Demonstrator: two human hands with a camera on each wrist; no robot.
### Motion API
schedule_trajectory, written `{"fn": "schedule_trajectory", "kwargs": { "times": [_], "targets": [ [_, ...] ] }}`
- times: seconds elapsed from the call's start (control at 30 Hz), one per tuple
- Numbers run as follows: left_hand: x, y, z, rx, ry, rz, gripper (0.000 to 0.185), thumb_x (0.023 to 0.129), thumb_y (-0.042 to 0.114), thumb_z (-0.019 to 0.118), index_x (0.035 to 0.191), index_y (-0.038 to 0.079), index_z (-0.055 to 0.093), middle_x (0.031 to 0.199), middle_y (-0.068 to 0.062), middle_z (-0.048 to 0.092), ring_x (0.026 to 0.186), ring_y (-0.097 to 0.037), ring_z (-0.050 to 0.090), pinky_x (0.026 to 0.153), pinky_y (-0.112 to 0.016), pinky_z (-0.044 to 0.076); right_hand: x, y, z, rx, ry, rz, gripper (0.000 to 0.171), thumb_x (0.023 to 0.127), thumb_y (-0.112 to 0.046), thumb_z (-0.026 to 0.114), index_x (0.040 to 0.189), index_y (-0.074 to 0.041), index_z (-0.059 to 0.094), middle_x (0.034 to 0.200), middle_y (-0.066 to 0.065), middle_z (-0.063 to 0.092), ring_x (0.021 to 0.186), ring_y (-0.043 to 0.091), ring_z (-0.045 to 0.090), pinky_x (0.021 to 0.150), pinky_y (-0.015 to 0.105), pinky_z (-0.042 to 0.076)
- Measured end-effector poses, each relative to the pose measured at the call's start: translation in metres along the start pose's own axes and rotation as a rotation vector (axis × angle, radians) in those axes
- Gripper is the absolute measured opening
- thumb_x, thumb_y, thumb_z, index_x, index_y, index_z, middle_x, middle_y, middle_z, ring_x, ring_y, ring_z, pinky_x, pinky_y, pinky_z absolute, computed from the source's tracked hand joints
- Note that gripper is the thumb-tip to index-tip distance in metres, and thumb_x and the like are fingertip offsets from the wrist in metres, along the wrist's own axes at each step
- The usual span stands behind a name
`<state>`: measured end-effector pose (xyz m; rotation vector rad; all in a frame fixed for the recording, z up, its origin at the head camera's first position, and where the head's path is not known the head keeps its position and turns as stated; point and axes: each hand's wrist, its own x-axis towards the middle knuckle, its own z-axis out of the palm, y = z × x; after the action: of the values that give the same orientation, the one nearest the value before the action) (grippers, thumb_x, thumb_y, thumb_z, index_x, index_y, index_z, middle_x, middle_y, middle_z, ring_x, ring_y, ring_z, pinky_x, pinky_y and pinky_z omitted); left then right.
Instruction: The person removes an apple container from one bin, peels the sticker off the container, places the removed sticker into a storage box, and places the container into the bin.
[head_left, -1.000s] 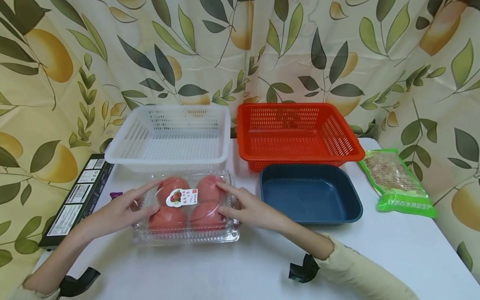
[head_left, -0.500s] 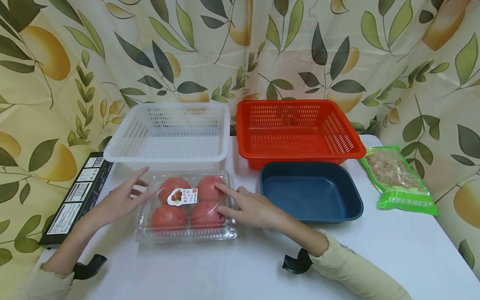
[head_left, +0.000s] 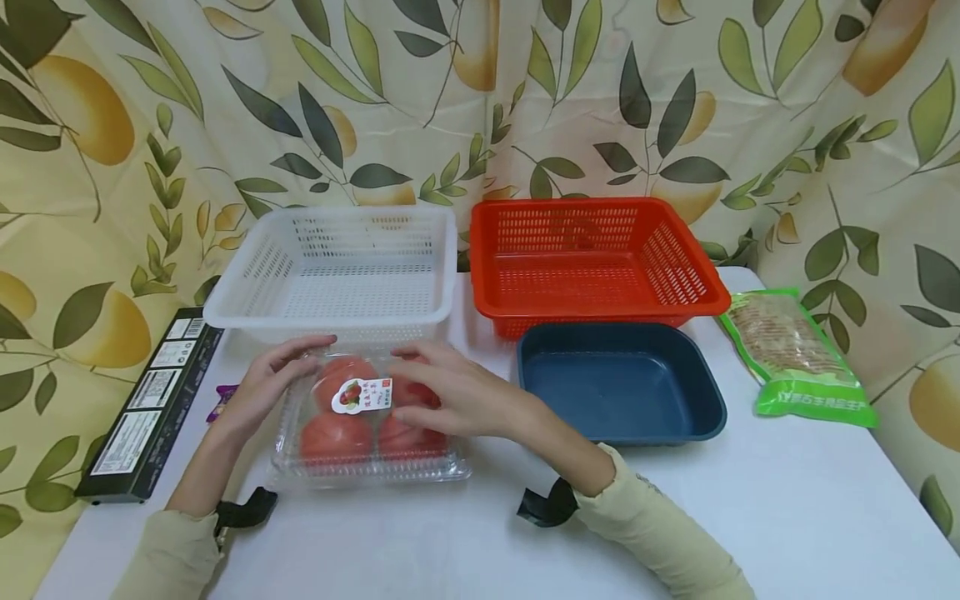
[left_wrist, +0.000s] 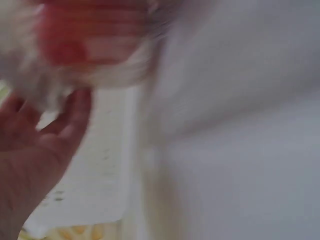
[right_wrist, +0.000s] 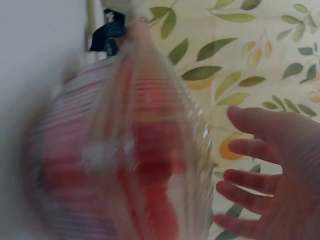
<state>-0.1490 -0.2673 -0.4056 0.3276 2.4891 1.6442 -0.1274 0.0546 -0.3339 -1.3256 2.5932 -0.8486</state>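
A clear plastic clamshell box [head_left: 371, 462] of round red tomatoes [head_left: 336, 437] stands on the table in the head view, with a white label [head_left: 363, 396] on its lid. My left hand [head_left: 273, 387] is at the box's far left corner, fingers loosely bent; whether they touch it is unclear. Above the box's right side is my right hand [head_left: 465, 396], fingers stretched out. The right wrist view has my right hand [right_wrist: 275, 175] apart from the box [right_wrist: 145, 150], its fingers spread. The left wrist view is blurred, with my left hand [left_wrist: 45, 145] just beside the box.
Behind the box stand a white basket [head_left: 330, 321] and a red basket [head_left: 600, 310]. A dark blue basin [head_left: 622, 392] is to the right, then a green-edged bag [head_left: 802, 358]. A long black box [head_left: 153, 400] and a small purple packet [head_left: 222, 400] lie left.
My left hand has left the box's left side and come back to its far corner. My right hand has shifted left and away from me, over the lid. The box has barely moved.
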Motion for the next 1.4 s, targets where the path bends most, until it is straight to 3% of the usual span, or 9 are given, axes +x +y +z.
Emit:
{"fn": "schedule_trajectory", "kwargs": {
  "times": [0.13,0.27,0.43,0.6,0.67,0.83,1.4],
  "targets": [
    [0.001,0.001,-0.010,0.060,-0.091,-0.014,0.042,0.101,0.029,0.050,0.140,0.012,0.051,0.131,0.015,0.056,0.116,0.006,0.050,0.091,-0.015,0.044,0.016,-0.010,0.001,0.027,-0.091,-0.044,0.058,0.090,-0.038,0.066,0.143,-0.022,0.048,0.149,0.004,0.043,0.134,0.018,0.040,0.108,0.041,0.043],
    [0.004,0.005,-0.018,0.119,-0.177,-0.044,0.042,0.101,0.032,0.051,0.140,0.015,0.052,0.136,0.013,0.054,0.117,0.007,0.050,0.094,-0.017,0.042,0.034,-0.014,0.007,-0.002,-0.149,-0.112,0.059,0.091,-0.040,0.065,0.144,-0.021,0.047,0.152,0.000,0.041,0.138,0.015,0.037,0.113,0.035,0.038],
    [0.012,0.009,-0.018,0.121,-0.206,-0.035,0.041,0.100,0.032,0.052,0.139,0.016,0.053,0.139,0.009,0.054,0.118,0.006,0.052,0.097,-0.016,0.039,0.057,-0.015,0.014,-0.026,-0.213,-0.104,0.059,0.092,-0.039,0.064,0.144,-0.019,0.047,0.151,-0.002,0.041,0.139,0.012,0.038,0.114,0.026,0.036],
    [0.014,0.009,-0.017,0.121,-0.207,-0.030,0.041,0.101,0.031,0.052,0.139,0.016,0.052,0.134,0.011,0.058,0.115,0.006,0.055,0.096,-0.016,0.040,0.072,-0.017,0.025,-0.104,-0.278,-0.101,0.044,0.092,-0.042,0.063,0.131,-0.021,0.057,0.149,-0.002,0.045,0.141,0.013,0.037,0.117,0.025,0.031],
    [0.013,0.009,-0.017,0.118,-0.204,-0.028,0.041,0.101,0.030,0.052,0.139,0.015,0.053,0.133,0.012,0.058,0.113,0.005,0.057,0.095,-0.015,0.041,0.074,-0.019,0.028,-0.137,-0.283,-0.110,0.038,0.092,-0.042,0.064,0.125,-0.023,0.060,0.146,-0.003,0.049,0.139,0.012,0.040,0.116,0.025,0.032],
    [0.012,0.008,-0.018,0.111,-0.196,-0.029,0.042,0.100,0.030,0.053,0.138,0.013,0.053,0.131,0.016,0.057,0.112,0.005,0.057,0.094,-0.013,0.041,0.075,-0.022,0.033,-0.202,-0.274,-0.107,0.040,0.092,-0.039,0.064,0.129,-0.023,0.059,0.143,-0.004,0.052,0.135,0.011,0.042,0.114,0.023,0.034],
    [0.012,0.006,-0.018,0.104,-0.185,-0.013,0.042,0.101,0.028,0.052,0.138,0.009,0.053,0.128,0.020,0.057,0.114,0.008,0.053,0.093,-0.012,0.042,0.075,-0.019,0.040,-0.244,-0.175,-0.131,0.028,0.094,-0.028,0.064,0.122,-0.023,0.065,0.131,-0.005,0.058,0.117,0.008,0.051,0.105,0.016,0.040]
  ]
}}
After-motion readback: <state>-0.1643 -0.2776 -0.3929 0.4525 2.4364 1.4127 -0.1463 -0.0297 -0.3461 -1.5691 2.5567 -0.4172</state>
